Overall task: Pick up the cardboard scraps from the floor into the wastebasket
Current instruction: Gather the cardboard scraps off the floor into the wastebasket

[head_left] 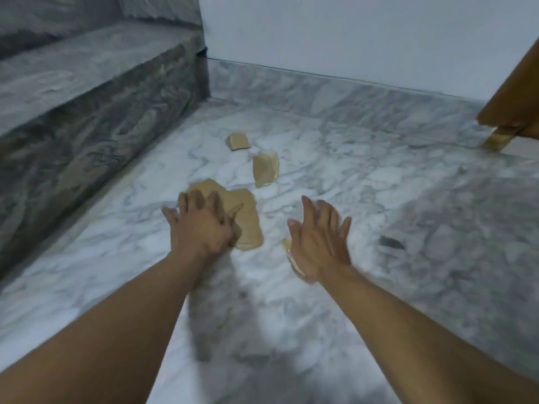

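Several brown cardboard scraps lie on the marble floor. My left hand is over the biggest scrap, fingers spread and partly covering it. Whether it touches the scrap I cannot tell. My right hand is open with straight fingers, above a small scrap that shows only at the hand's left edge. Farther off lie a medium scrap and a small one. No wastebasket is in view.
A grey patterned sofa fills the left side. A white wall with a marble skirting closes the back. A wooden furniture leg stands at the far right. A small dark object lies on the floor to the right.
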Motion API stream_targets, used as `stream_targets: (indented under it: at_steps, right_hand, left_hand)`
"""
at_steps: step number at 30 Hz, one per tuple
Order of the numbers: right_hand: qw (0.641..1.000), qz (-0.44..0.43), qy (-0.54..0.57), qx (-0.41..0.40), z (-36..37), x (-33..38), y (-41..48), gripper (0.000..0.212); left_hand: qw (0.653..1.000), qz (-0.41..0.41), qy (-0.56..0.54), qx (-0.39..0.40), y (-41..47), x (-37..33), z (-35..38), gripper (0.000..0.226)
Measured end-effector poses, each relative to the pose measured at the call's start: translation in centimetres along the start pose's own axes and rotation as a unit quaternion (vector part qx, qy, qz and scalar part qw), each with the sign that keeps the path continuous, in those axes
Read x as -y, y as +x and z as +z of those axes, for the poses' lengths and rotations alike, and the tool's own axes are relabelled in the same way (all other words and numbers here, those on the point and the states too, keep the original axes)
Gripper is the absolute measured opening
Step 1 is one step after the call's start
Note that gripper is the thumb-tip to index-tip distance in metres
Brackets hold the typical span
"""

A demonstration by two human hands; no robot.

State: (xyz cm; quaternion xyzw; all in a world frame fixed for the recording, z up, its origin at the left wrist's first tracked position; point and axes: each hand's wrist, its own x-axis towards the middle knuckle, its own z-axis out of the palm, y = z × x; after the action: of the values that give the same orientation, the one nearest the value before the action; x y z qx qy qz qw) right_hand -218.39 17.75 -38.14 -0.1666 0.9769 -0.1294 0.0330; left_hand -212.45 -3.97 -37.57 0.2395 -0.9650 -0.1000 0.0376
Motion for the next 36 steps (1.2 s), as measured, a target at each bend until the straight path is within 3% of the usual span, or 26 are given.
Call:
stream_targets:
  at_steps: [5, 10, 16, 18, 22, 27, 29, 32, 36]
  right_hand:
    - [0.998, -0.068, -0.01, -0.01, 0.4, 3.1, 9.4, 0.063]
    - [0.99, -0.133, -0.04, 0.023, 1.0, 7.2, 17.2, 0.071]
    - [0.976, -0.187, -0.053, 0.094, 1.6, 10.0, 22.9, 0.073]
    - [0.977, -0.187, -0.055, 0.084, 1.7, 10.8, 23.6, 0.072]
    - [0.969, -0.186, -0.162, 0.007, 1.2, 11.7, 22.9, 0.068]
    - [0.981, -0.18, -0.034, 0.058, 1.7, 9.3, 20.9, 0.058]
    - [0.979, -0.201, -0.033, 0.027, 1.2, 8.0, 18.9, 0.05]
    - [0.977, -0.204, -0.064, 0.006, 0.3, 5.8, 14.6, 0.052]
    - [0.98, -0.146, -0.135, 0.024, -0.6, 3.2, 7.8, 0.051]
  left_hand:
    - [0.998, -0.03, -0.047, -0.034, 1.1, 1.3, 0.6, 0.062]
    - [0.997, -0.069, -0.03, -0.023, 1.3, 0.6, 0.0, 0.098]
    - [0.996, -0.085, -0.02, 0.001, 1.7, 0.6, 0.2, 0.098]
    - [0.996, -0.087, -0.018, 0.006, 1.7, 0.5, 0.2, 0.097]
    - [0.996, -0.087, -0.02, 0.005, 1.7, 0.5, 0.0, 0.099]
    - [0.996, -0.081, -0.016, 0.02, 1.5, 0.5, -0.1, 0.116]
    - [0.996, -0.081, -0.011, 0.025, 1.6, 0.6, 0.0, 0.118]
    - [0.996, -0.079, 0.001, 0.042, 1.7, 0.5, 0.2, 0.116]
    - [0.997, -0.044, 0.016, 0.061, -0.1, -0.2, -0.2, 0.101]
